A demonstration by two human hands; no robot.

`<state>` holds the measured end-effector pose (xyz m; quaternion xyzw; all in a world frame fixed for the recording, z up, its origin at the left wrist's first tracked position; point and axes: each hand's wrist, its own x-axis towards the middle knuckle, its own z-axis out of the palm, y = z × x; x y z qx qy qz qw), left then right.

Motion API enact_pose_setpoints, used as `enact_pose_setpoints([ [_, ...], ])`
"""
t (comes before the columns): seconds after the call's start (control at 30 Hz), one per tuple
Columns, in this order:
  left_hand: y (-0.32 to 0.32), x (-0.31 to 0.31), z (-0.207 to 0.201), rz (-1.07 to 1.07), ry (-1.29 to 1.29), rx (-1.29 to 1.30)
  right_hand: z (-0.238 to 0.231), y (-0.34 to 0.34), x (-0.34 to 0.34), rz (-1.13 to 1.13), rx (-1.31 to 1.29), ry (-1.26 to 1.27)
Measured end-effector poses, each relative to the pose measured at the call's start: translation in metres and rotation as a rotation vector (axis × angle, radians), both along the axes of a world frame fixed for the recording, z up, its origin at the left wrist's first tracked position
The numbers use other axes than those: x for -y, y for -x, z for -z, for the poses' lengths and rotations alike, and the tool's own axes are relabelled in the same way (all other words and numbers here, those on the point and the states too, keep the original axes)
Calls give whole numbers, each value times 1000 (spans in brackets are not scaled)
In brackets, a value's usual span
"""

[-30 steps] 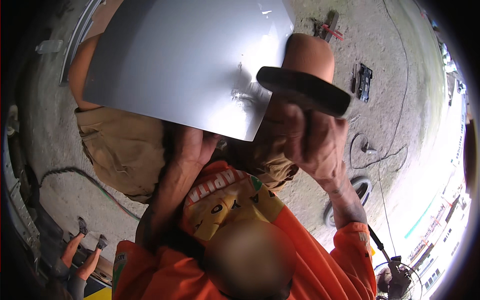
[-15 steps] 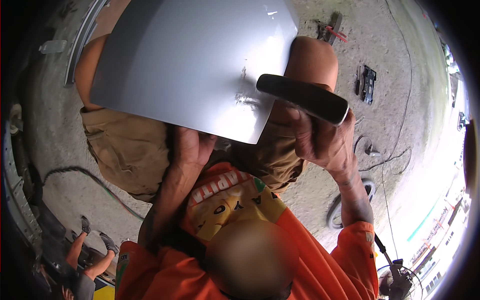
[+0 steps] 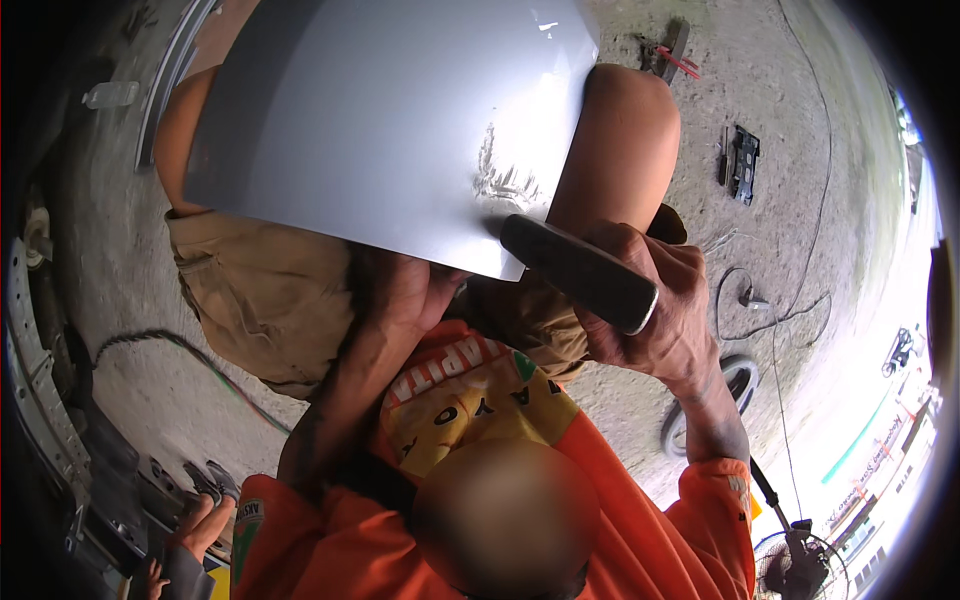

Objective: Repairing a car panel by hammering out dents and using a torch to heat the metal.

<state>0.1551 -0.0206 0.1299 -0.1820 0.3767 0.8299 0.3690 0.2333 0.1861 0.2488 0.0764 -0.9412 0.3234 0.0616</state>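
A curved silver car body panel [image 3: 340, 130] lies across my thighs. Scuffed, dented marks [image 3: 505, 180] show near its right near corner. My right hand [image 3: 655, 310] is closed round a dark flat bar tool with a rounded end [image 3: 575, 270]. The bar's far end overlaps the panel's right near edge, just below the marks; whether it touches the metal I cannot tell. My left hand [image 3: 405, 290] reaches palm up under the panel's near edge, its fingers hidden beneath the sheet.
On the concrete floor at the right lie a black plastic part [image 3: 745, 165], a red-handled tool [image 3: 678, 62], a thin cable [image 3: 822, 180] and a grey ring [image 3: 740, 385]. A fan [image 3: 800, 565] stands lower right. Another person's legs [image 3: 205, 520] show lower left, near a twisted hose [image 3: 190, 350].
My right hand has drawn the bar tool toward me, off the marked area, and tilted it more steeply. More of the marks now show. The left hand stays under the panel.
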Motion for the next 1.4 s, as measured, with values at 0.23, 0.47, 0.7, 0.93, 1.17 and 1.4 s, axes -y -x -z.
enact_pose_setpoints([
  [0.23,-6,12,-4,37,40,51,-18,6,15,-16,-42,-309],
  [0.47,-3,10,27,-8,91,19,0,5,1,76,-136,-1],
  [0.7,-3,14,31,68,-118,61,-12,16,-3,223,-47,44],
  [0.93,-1,7,11,30,72,-20,-7,19,-8,80,29,-88],
  [1.17,0,15,3,-21,130,-112,-16,28,3,17,15,-205],
  [1.4,4,35,26,28,105,-76,-35,48,26,9,250,-466],
])
